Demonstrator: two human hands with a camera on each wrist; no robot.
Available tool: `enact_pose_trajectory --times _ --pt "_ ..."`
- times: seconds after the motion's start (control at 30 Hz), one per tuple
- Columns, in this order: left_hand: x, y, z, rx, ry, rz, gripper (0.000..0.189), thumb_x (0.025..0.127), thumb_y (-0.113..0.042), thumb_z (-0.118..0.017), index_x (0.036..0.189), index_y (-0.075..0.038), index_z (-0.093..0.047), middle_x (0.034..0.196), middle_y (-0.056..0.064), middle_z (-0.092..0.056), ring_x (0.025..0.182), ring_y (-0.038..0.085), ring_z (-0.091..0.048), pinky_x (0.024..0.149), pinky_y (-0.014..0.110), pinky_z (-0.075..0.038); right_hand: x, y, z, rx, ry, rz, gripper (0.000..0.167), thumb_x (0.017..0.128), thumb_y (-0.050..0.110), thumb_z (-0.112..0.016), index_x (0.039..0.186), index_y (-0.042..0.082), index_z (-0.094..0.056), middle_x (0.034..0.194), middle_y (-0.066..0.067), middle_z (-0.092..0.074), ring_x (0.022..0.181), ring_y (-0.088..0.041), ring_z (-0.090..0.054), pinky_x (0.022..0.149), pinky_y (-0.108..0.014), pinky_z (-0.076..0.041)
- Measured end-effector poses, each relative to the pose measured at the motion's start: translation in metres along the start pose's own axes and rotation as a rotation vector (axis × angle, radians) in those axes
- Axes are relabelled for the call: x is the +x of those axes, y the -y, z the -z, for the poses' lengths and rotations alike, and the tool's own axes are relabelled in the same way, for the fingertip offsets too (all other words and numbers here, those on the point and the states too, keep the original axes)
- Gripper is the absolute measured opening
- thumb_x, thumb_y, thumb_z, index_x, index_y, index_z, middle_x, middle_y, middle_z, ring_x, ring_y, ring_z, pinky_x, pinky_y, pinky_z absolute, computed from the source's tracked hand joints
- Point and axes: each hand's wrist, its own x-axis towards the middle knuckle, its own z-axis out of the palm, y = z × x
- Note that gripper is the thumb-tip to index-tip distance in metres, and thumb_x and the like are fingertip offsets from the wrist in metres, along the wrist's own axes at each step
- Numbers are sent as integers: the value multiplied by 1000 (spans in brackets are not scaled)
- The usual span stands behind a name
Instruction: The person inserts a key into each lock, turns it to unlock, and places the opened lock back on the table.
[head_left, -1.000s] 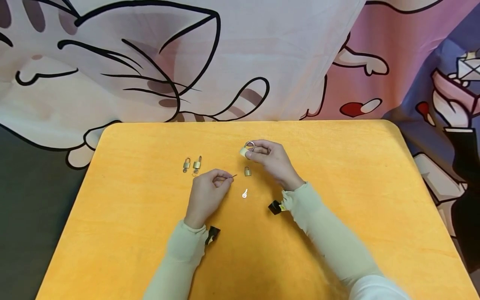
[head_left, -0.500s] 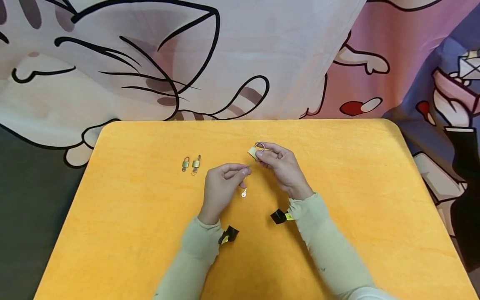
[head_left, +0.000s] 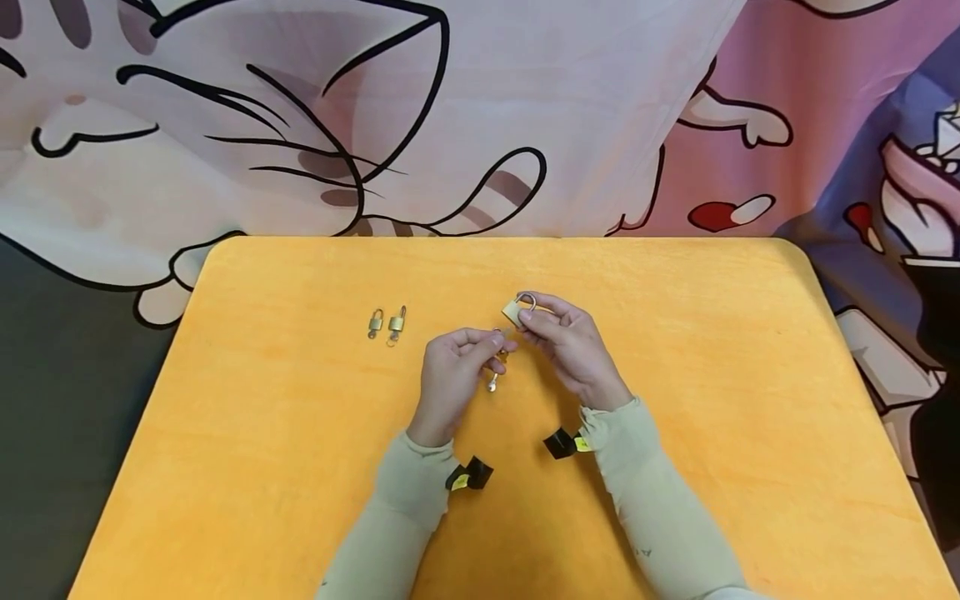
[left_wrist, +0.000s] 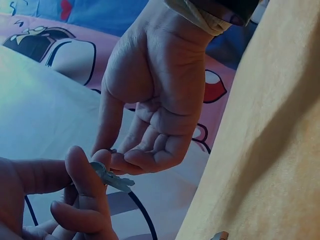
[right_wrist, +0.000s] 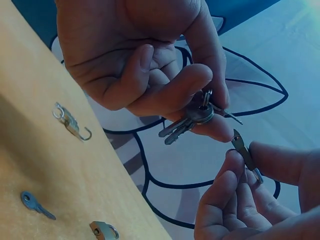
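Observation:
My left hand pinches a small bunch of keys on a ring between thumb and fingers. One key points out past the fingertips toward the padlock, and others hang below. In the head view my right hand holds a brass padlock by thumb and fingers, its shackle toward the palm. The key tip and the lock body are close but apart in the right wrist view. Under the left fingers, a second brass padlock and a loose silver key lie on the table.
Two more padlocks, a left one and a right one, lie to the left with keys at their bases. The yellow table ends at a cartoon-printed cloth behind.
My left hand has moved right with the keys, up close to the padlock, and now partly covers the padlock on the table. My right hand has shifted slightly right and nearer with its padlock.

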Motion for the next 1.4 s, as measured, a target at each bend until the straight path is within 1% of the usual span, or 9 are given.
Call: enact_pose_trajectory --times 0.17,0.37,0.47,0.7,0.9,0.97,1.17,1.27,1.4 --pt "0 1 -1 -31 -11 8 16 97 -7 -65 98 9 -69 89 19 -75 61 16 -65 67 31 -57 -2 -1 -1 -22 -13 22 29 99 1 -61 127 -3 -60 91 2 -75 83 -11 -69 82 -26 -55" --pt "1 4 0 -38 -27 17 14 97 -5 -64 97 8 -68 89 19 -75 61 18 -66 68 35 -58 -3 -2 -2 -59 -13 36 33 98 1 -61 131 -6 -58 92 4 -76 85 -9 -69 86 -28 -54" --pt "1 5 1 -32 -29 23 13 97 -6 -65 97 6 -70 88 18 -75 61 18 -66 66 34 -58 -3 -3 -2 -64 -12 36 35 98 1 -61 132 -7 -58 92 4 -76 85 -9 -69 88 -29 -54" --pt "2 6 2 -3 -39 13 14 97 -10 -66 96 3 -71 85 16 -75 60 18 -67 55 27 -51 -3 -5 -3 -66 -14 35 34 98 -1 -61 131 -7 -58 91 4 -75 85 -9 -69 84 -26 -54" --pt "3 6 3 13 -46 3 14 96 -10 -67 96 3 -71 85 17 -75 59 18 -68 57 32 -54 -3 -5 -5 -70 -11 34 35 97 -2 -61 132 -8 -57 88 5 -74 85 -9 -68 86 -28 -55" --pt "3 6 3 18 -47 6 14 96 -10 -66 96 3 -71 85 17 -75 60 19 -68 58 32 -54 -3 -5 -5 -69 -7 38 36 97 -2 -62 132 -8 -57 88 4 -74 85 -9 -68 85 -28 -55" --pt "3 5 3 37 -39 10 23 96 -10 -65 100 12 -68 84 15 -76 60 17 -68 52 22 -47 -4 -7 -5 -71 22 61 36 96 -4 -62 131 -10 -57 89 3 -74 86 -10 -68 85 -27 -55" --pt "3 5 3 37 -33 7 26 97 -10 -65 102 15 -67 85 15 -76 60 16 -68 52 21 -46 -4 -8 -5 -77 36 68 35 96 -4 -62 130 -9 -58 90 3 -74 86 -11 -68 85 -27 -55" --pt "3 4 3 43 -35 12 26 96 -10 -65 102 15 -67 84 14 -76 61 16 -69 52 22 -46 -3 -8 -4 -80 39 70 35 96 -3 -63 130 -9 -58 89 3 -74 85 -11 -67 84 -27 -55"
